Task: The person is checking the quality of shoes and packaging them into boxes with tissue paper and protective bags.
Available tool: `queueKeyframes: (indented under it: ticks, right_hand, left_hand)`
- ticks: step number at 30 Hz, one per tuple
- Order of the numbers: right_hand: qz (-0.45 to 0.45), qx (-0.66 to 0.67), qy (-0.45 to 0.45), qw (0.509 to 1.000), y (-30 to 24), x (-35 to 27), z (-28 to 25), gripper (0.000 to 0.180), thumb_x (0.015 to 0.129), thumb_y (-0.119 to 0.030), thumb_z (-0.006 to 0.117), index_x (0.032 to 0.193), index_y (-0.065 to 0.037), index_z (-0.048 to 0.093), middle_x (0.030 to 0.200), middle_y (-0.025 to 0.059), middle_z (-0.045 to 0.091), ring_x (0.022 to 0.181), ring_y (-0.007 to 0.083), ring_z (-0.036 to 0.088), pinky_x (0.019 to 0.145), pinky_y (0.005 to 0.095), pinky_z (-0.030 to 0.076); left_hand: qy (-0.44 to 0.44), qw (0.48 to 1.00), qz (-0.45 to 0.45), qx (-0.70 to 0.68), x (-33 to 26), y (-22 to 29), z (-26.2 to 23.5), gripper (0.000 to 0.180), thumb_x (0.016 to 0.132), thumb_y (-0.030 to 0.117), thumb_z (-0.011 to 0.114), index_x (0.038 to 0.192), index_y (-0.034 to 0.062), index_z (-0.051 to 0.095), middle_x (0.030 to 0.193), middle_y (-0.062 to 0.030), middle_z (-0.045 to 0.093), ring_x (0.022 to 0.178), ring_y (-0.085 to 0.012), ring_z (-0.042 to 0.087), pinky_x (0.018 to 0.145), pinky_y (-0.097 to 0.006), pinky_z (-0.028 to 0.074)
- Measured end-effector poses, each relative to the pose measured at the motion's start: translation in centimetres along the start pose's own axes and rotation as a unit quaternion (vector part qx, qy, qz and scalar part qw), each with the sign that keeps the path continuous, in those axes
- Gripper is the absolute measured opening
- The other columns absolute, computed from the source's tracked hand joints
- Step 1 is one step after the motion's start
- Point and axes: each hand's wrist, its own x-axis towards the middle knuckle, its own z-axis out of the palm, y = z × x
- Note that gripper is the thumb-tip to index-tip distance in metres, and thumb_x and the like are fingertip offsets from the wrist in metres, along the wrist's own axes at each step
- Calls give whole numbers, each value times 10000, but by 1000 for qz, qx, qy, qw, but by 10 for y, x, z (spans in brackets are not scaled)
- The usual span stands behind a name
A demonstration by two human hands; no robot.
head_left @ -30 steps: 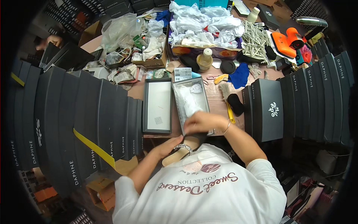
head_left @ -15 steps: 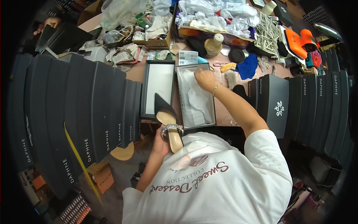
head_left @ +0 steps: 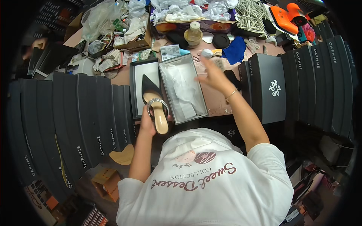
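Note:
My left hand (head_left: 147, 121) grips a black pointed mule (head_left: 149, 84) with a beige insole and a glittering strap, its toe pointing away from me. The shoe hangs over the near part of a dark box lid or tray (head_left: 133, 93) with a pale inside. Beside it on the right, an open grey shoe box (head_left: 203, 107) holds white tissue paper (head_left: 183, 90). My right hand (head_left: 217, 77) is raised past the box's right edge, somewhat blurred, thumb and fingers apart. A small white wad (head_left: 206, 53) shows right at its fingertips; whether they touch is unclear.
Stacked dark shoe boxes (head_left: 86, 120) rise at left, and more boxes (head_left: 266, 88) at right. Along the back are a bottle (head_left: 193, 34), a blue cloth (head_left: 233, 51), a carton of white plastic wrapping (head_left: 192, 27), many pale sticks (head_left: 250, 17) and an orange tool (head_left: 283, 19).
My right hand has left the box's inside and moved right, its fingers spreading, with a white wad now at their tips. My left hand has shifted the mule; the whole view has also moved.

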Motion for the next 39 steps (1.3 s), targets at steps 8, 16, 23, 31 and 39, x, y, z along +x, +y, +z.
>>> queueKeyframes:
  ticks: [8,16,23,31,39]
  right_hand:
    - [141,131,60,980,-39,-51,32,236,735,-47,579,960,11,618,905,212,636,809,359,628,734,389,499]
    - [82,-79,222,968,34,-115,0,293,774,-34,587,1065,2,569,925,162,571,773,304,583,689,344,477]
    - [-30,74,7,997,-84,-89,46,492,795,-20,585,1263,49,450,1054,229,609,913,387,622,812,415,509]
    - [70,-15,-134,988,-39,-69,116,508,713,-70,645,1190,-30,475,900,228,633,816,399,617,712,451,494]
    - [200,444,33,873,-79,-70,27,379,729,-112,698,1066,-38,542,949,54,616,839,128,579,762,264,464]
  left_hand:
    - [21,608,391,691,16,12,47,495,790,302,692,1157,1,551,1169,-179,523,1121,-332,488,968,-428,373]
    - [24,567,412,713,38,-58,28,347,763,134,668,1073,31,554,1007,-111,569,1021,-330,521,998,-505,330]
    - [196,960,191,-57,5,-69,-46,196,822,-5,530,1009,41,497,964,-69,567,919,-204,581,826,-369,482]
    - [131,973,170,-81,9,-63,-46,206,826,79,509,1028,68,472,1019,-76,547,955,-218,560,839,-401,464]
    - [137,974,149,-105,17,-62,-56,176,830,81,530,998,74,479,992,-76,554,937,-223,563,829,-409,468]
